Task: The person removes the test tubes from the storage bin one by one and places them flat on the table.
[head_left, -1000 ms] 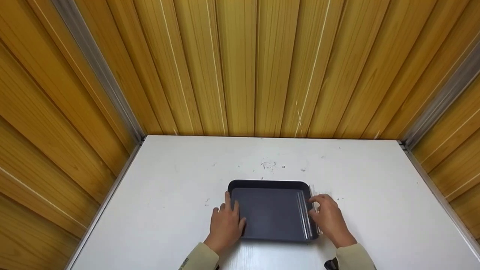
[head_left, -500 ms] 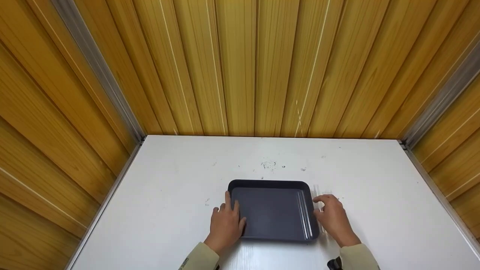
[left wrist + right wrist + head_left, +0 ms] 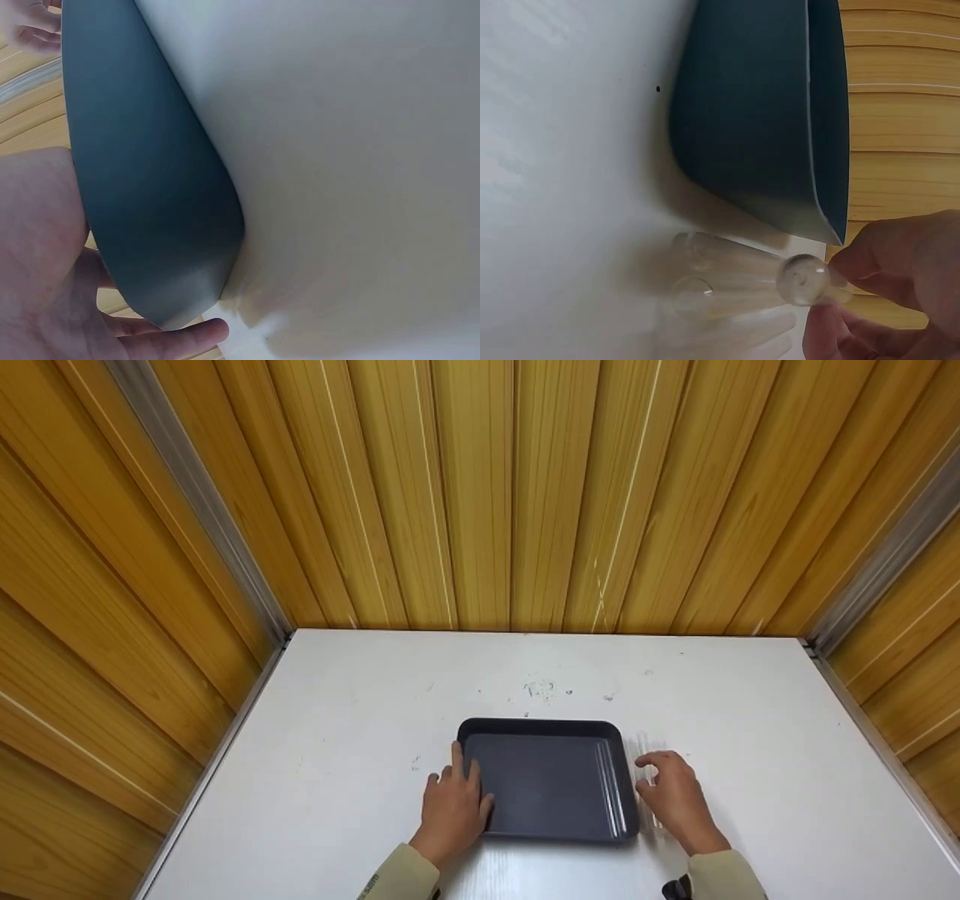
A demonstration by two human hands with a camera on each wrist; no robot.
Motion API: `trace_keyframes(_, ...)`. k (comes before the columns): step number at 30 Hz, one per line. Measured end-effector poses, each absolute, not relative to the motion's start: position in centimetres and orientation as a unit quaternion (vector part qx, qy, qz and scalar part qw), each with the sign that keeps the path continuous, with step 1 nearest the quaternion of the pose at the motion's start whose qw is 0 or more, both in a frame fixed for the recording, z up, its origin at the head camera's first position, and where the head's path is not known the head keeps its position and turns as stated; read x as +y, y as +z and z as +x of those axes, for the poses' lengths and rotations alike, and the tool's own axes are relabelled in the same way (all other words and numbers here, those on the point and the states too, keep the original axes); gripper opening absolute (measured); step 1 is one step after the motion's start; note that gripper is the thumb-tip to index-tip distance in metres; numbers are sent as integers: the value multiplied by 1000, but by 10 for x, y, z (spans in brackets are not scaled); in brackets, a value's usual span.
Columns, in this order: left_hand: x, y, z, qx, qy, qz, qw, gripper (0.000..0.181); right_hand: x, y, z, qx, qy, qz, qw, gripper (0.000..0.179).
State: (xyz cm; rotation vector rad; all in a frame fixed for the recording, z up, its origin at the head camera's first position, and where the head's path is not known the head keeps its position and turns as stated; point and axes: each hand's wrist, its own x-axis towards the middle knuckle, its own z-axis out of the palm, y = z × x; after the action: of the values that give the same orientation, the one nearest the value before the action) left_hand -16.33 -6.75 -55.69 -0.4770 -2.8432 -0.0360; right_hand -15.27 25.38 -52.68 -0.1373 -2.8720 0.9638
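Note:
A dark grey rectangular baking tray (image 3: pixel 540 787) lies flat on the white table in the head view. My left hand (image 3: pixel 454 806) rests on its left edge, fingers extended along the rim. In the left wrist view, this hand's fingers (image 3: pixel 176 341) show beside the tray's corner. Just off the tray's right side is my right hand (image 3: pixel 676 795). Its thumb and finger pinch a clear round-ended tube, like a test tube (image 3: pixel 802 280), in the right wrist view. Other clear tubes (image 3: pixel 731 298) lie on the table beneath it, close to the tray; their full lengths are partly hidden.
The white table (image 3: pixel 360 735) has dark scuff marks (image 3: pixel 538 688) behind the tray. Wood-patterned panel walls (image 3: pixel 480 495) enclose its back and sides, with grey metal strips (image 3: pixel 202 502) at the corners.
My right hand has shifted rightward, from over the tray's right rim to beside it, above the clear tubes. The left hand and the tray have stayed in place.

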Motion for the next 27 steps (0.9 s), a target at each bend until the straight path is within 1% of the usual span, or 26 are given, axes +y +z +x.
trace_keyframes(9, -67, -557, -164, -980, -13, -159, 116, 58, 263, -530, -153, -948, 309, -54, 50, 27)
trace_keyframes(17, -67, -557, -164, -976, 1, -167, 142, 57, 271, -533, -152, -948, 308, -60, 53, 28)
trace_keyframes(27, -67, -557, -164, -978, -10, -162, 130, 58, 282, -534, -149, -946, 313, -78, 33, 30)
